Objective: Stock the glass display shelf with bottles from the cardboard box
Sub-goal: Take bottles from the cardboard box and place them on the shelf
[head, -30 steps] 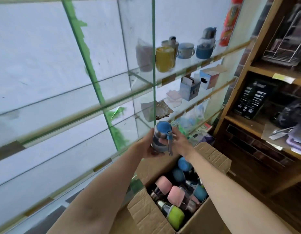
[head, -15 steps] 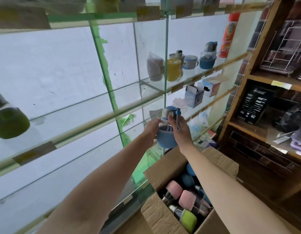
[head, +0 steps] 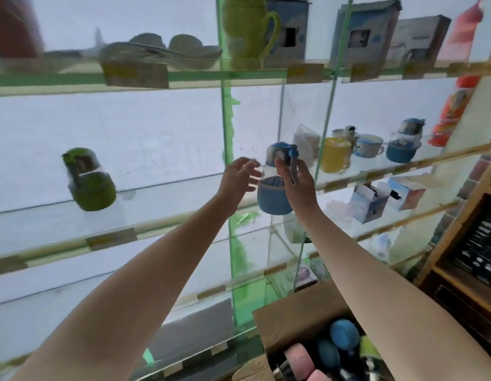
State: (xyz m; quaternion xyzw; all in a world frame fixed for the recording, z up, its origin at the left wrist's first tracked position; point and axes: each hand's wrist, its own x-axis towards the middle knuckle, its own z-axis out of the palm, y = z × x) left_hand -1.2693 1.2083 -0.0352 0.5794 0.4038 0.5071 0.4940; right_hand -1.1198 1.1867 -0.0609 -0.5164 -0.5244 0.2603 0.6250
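My right hand (head: 298, 182) grips a clear bottle with a blue cap and blue sleeve (head: 274, 198), held upright in front of the glass display shelf (head: 156, 226) near its green divider. Just left of the bottle, my left hand (head: 238, 178) has relaxed fingers and no hold on it. A green bottle (head: 89, 178) stands on the same shelf level at the left. The cardboard box (head: 296, 312) at the bottom right holds pink, blue and green bottles (head: 343, 332).
Mugs (head: 335, 155), a blue bottle (head: 403, 145) and a red spray can (head: 450, 114) stand on the shelf to the right. Small boxes (head: 369, 203) sit one level lower. Bowls and a green mug (head: 247, 26) fill the top level. A wooden rack (head: 475, 215) stands right.
The blue bottle has risen from above the box to shelf height. My left hand has let go of it; the right hand keeps hold. The view tilted upward.
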